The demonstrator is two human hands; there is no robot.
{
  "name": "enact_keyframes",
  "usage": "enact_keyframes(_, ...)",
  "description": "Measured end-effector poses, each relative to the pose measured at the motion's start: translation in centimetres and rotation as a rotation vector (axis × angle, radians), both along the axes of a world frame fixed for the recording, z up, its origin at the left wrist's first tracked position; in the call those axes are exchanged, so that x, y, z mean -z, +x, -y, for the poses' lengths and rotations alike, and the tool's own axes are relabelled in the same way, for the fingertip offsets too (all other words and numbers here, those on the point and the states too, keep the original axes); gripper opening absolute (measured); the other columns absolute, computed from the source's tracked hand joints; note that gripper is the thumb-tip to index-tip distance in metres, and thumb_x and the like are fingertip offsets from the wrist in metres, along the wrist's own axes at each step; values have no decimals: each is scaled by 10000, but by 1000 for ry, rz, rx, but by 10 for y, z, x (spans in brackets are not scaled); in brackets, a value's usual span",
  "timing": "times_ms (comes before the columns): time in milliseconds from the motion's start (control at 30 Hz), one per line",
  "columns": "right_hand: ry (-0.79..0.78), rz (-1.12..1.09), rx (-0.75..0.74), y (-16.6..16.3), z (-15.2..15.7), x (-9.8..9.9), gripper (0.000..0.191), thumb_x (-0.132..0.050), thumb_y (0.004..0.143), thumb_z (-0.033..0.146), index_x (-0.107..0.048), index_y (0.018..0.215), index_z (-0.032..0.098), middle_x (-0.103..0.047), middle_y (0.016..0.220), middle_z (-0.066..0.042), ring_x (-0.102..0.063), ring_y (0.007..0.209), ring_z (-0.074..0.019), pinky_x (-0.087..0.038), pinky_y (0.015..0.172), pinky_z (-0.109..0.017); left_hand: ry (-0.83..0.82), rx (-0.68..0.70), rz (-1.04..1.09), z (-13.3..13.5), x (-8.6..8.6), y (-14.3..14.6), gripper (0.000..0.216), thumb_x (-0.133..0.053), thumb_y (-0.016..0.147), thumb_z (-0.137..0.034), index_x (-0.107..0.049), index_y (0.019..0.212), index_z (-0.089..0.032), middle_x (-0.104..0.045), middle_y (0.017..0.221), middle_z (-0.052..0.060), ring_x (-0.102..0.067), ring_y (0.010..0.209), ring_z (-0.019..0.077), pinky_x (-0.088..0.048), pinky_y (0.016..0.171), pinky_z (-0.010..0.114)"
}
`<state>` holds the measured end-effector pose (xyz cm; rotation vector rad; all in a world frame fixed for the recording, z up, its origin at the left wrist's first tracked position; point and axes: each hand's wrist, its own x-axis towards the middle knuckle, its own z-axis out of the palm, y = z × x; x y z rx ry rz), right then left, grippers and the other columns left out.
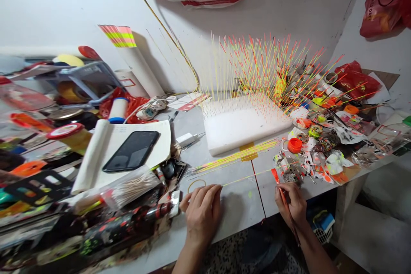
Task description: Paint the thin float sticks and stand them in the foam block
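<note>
My left hand (202,212) rests on the grey tabletop (239,209), its fingertips at the end of a thin yellow stick (248,179) that runs toward my right hand. My right hand (291,204) is closed on a slim dark-handled brush (282,197) with a flat red tip (275,175). A white foam block (244,130) stands beyond my hands, bristling with many thin yellow and red painted sticks (257,66). A bundle of similar sticks (233,158) lies in front of it. A thin yellow ring (196,185) lies near my left hand.
A black smartphone (131,151) lies on a white notebook at left, beside a bag of cotton swabs (130,187). Paint pots, an orange cap (294,145) and scraps crowd the right side. Cluttered bottles and tools fill the left; a white wall stands behind.
</note>
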<state>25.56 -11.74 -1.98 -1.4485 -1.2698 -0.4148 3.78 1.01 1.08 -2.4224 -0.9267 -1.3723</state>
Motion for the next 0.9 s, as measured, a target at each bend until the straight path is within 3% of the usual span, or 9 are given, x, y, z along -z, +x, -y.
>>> enact_keyframes(267, 48, -22, -21, -1, 4, -6, 111, -582, 922, 136, -632, 981, 216, -669, 792, -14, -657, 698, -142, -552, 632, -240, -6, 6, 0, -1, 1, 0, 83, -582, 916, -132, -632, 920, -198, -694, 799, 12, -632, 764, 153, -362, 808, 319)
enact_keyframes(467, 62, -9, -117, -13, 4, -11, 139, -587, 904, 106, -618, 987, 213, -665, 790, -9, -651, 696, -141, -555, 652, -249, -25, 5, 19, 0, 2, 1, 107, -563, 917, -120, -631, 924, -202, -699, 811, 11, -635, 775, 150, -357, 819, 318)
enact_keyframes(900, -14, 11, -131, -18, -6, 2, 168, -563, 924, 95, -601, 1046, 203, -647, 839, -27, -626, 748, -148, -547, 632, -241, -24, 6, 33, 4, 0, 2, 99, -574, 916, -112, -616, 929, -201, -709, 814, 5, -634, 764, 147, -365, 804, 321)
